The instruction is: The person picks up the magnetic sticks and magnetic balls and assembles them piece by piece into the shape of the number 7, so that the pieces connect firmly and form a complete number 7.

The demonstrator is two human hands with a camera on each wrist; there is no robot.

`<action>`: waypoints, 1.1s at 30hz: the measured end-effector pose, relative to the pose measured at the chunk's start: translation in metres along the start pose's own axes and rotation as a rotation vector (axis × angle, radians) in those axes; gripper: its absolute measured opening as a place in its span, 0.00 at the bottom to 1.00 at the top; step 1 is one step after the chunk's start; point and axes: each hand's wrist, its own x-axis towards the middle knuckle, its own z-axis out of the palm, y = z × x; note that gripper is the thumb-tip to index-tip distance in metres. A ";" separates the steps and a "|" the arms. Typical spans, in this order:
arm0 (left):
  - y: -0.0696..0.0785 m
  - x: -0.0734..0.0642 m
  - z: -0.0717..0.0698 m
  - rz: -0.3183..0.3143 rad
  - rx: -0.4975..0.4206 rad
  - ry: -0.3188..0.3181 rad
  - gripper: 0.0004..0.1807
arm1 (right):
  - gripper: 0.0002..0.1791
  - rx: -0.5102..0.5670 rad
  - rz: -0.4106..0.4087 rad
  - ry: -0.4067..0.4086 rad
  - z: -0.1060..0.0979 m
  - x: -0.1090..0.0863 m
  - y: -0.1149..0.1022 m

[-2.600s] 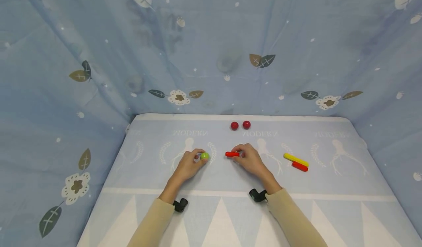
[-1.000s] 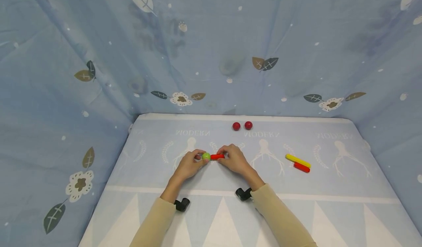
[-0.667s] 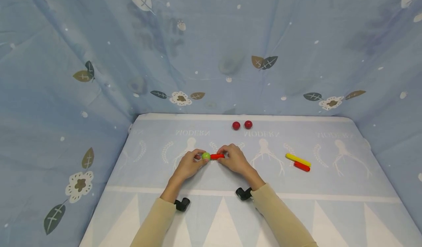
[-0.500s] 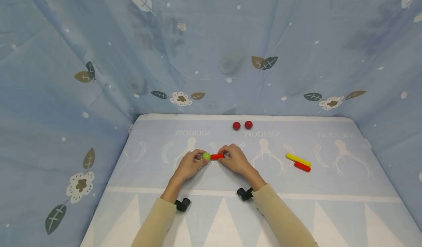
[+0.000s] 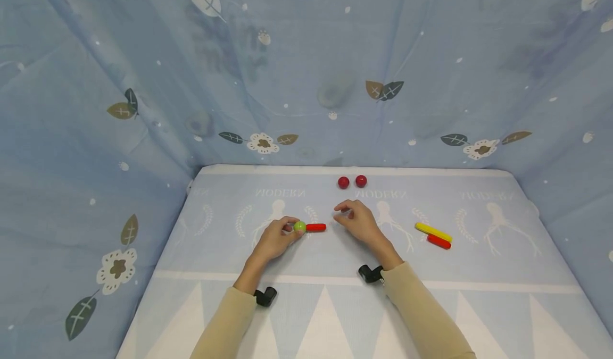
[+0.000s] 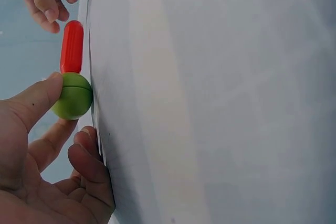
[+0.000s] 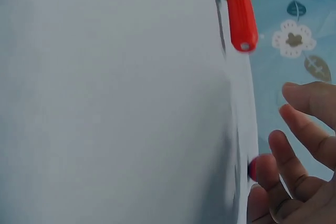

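the left hand (image 5: 276, 240) pinches a green ball (image 5: 300, 227), a red stick (image 5: 316, 227) against it, while the right hand (image 5: 363, 225), loosely spread, holds nothing; a steady pinch should help alignment.

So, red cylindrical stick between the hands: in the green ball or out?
In, apparently: red stick juts from the green ball the left hand pinches; the right hand is clear. Depth hidden.

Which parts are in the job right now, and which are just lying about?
In the job:
green ball, pinched by the left hand
red stick, meeting that ball end-on

Lying about, possibly for later:
yellow stick
loose red stick beside it
two dark red balls, far edge
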 end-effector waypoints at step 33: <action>-0.004 0.000 0.001 0.018 -0.015 -0.012 0.21 | 0.24 0.343 0.318 0.324 -0.036 0.052 0.049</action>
